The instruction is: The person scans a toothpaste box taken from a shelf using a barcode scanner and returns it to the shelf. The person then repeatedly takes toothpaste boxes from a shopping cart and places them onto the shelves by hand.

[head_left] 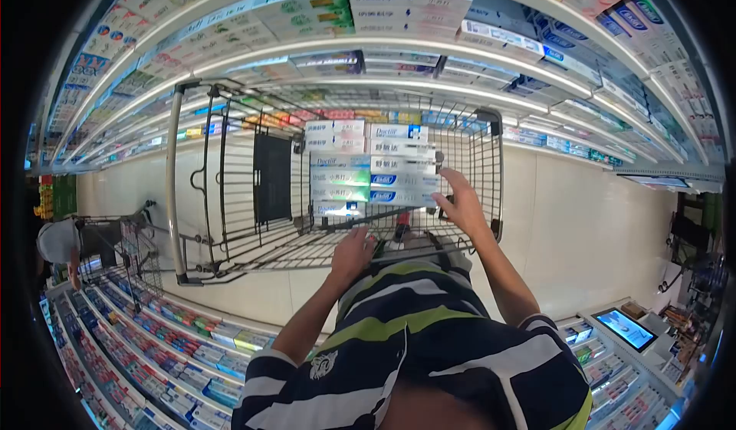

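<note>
Toothpaste boxes (pixel 340 162) lie in two columns inside a wire shopping cart (pixel 230 265), several to each column. My right hand (pixel 460 204) is at the right end of the right column, its thumb and index finger apart beside the lower boxes (pixel 395 196); whether it touches them is unclear. My left hand (pixel 353 252) rests near the cart's near side, below the left column, with its fingers close together; I cannot make out anything in it. A black panel (pixel 273 177) stands left of the boxes.
Shelves of boxed goods (pixel 414 4) curve behind the cart, and more shelves (pixel 169 323) stand at the lower left. Another person (pixel 61 242) is by a second cart (pixel 126 254) at the far left. A lit screen (pixel 625 329) is at the lower right.
</note>
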### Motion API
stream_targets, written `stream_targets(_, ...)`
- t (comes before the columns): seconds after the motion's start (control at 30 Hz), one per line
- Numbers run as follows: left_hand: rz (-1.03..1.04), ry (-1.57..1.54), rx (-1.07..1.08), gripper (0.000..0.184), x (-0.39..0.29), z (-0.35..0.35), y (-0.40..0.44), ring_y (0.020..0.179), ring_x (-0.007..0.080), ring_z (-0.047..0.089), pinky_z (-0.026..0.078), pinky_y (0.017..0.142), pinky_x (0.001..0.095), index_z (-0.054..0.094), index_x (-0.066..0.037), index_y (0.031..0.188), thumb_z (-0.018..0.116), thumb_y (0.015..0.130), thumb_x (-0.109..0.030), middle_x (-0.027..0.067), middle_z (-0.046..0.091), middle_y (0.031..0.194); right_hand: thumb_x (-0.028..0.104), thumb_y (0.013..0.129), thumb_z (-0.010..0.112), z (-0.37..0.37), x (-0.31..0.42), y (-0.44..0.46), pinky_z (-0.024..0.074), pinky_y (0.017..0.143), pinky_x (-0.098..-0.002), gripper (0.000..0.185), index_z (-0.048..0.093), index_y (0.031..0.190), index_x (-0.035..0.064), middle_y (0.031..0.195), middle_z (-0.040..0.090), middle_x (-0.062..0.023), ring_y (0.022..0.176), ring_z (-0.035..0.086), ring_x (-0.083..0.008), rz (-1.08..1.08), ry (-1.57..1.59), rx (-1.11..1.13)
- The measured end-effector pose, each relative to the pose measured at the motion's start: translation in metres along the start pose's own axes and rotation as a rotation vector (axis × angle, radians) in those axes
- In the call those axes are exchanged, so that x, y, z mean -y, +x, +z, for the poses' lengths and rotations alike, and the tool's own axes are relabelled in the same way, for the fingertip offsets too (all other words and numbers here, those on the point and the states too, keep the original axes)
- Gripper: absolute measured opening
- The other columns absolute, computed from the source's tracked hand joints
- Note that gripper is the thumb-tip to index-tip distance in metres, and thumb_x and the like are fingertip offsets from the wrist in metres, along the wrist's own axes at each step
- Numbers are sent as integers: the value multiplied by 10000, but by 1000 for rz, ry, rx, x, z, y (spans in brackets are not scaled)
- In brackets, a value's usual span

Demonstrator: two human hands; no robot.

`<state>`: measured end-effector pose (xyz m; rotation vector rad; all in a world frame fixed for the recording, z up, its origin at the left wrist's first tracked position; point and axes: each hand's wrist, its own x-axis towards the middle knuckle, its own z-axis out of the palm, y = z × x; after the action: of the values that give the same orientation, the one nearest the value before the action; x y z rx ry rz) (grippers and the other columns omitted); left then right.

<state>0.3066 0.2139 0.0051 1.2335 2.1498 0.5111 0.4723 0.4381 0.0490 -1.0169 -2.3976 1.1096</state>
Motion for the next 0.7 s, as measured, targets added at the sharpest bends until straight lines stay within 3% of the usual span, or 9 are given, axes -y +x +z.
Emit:
stream_targets(0.03,8,-2,14,306,0,-1,-1,849,363,578,480,708,443,518,-35,1089,529,827,-193,178,579,995,139,750,657,6,0,-17,457,822,-364,425,523,1127,-3,1101,551,-203,956,570,-333,121,57,29)
stream_targets(0.13,59,-53,29,322,1,-3,-1,863,350,580,480,725,430,509,-43,1099,545,813,-187,169,577,1006,138,760,646,37,-16,-61,467,766,-363,362,554,1076,-13,970,601,-179,879,596,-306,119,30,-21)
stream_targets(0.37,126,-159,41,350,2,-8,-4,915,369,564,461,780,421,521,-24,1124,547,818,-192,180,563,1079,180,780,619,84,-42,-92,474,751,-382,326,578,1043,-8,989,601,-186,849,608,-310,201,-166,76)
stream_targets(0.6,254,-180,-28,312,17,0,-2,879,368,568,472,748,434,520,-38,1082,546,809,-185,164,570,1019,185,777,592,95,-33,-83,479,708,-409,234,598,952,30,886,627,-160,811,611,-320,311,-249,-40)
stream_targets(0.7,246,-246,19,344,17,-4,-6,942,373,552,453,801,425,517,-21,1127,536,829,-191,192,563,1070,175,777,582,97,-37,-86,481,693,-408,206,597,929,37,875,630,-152,794,617,-312,313,-300,-105)
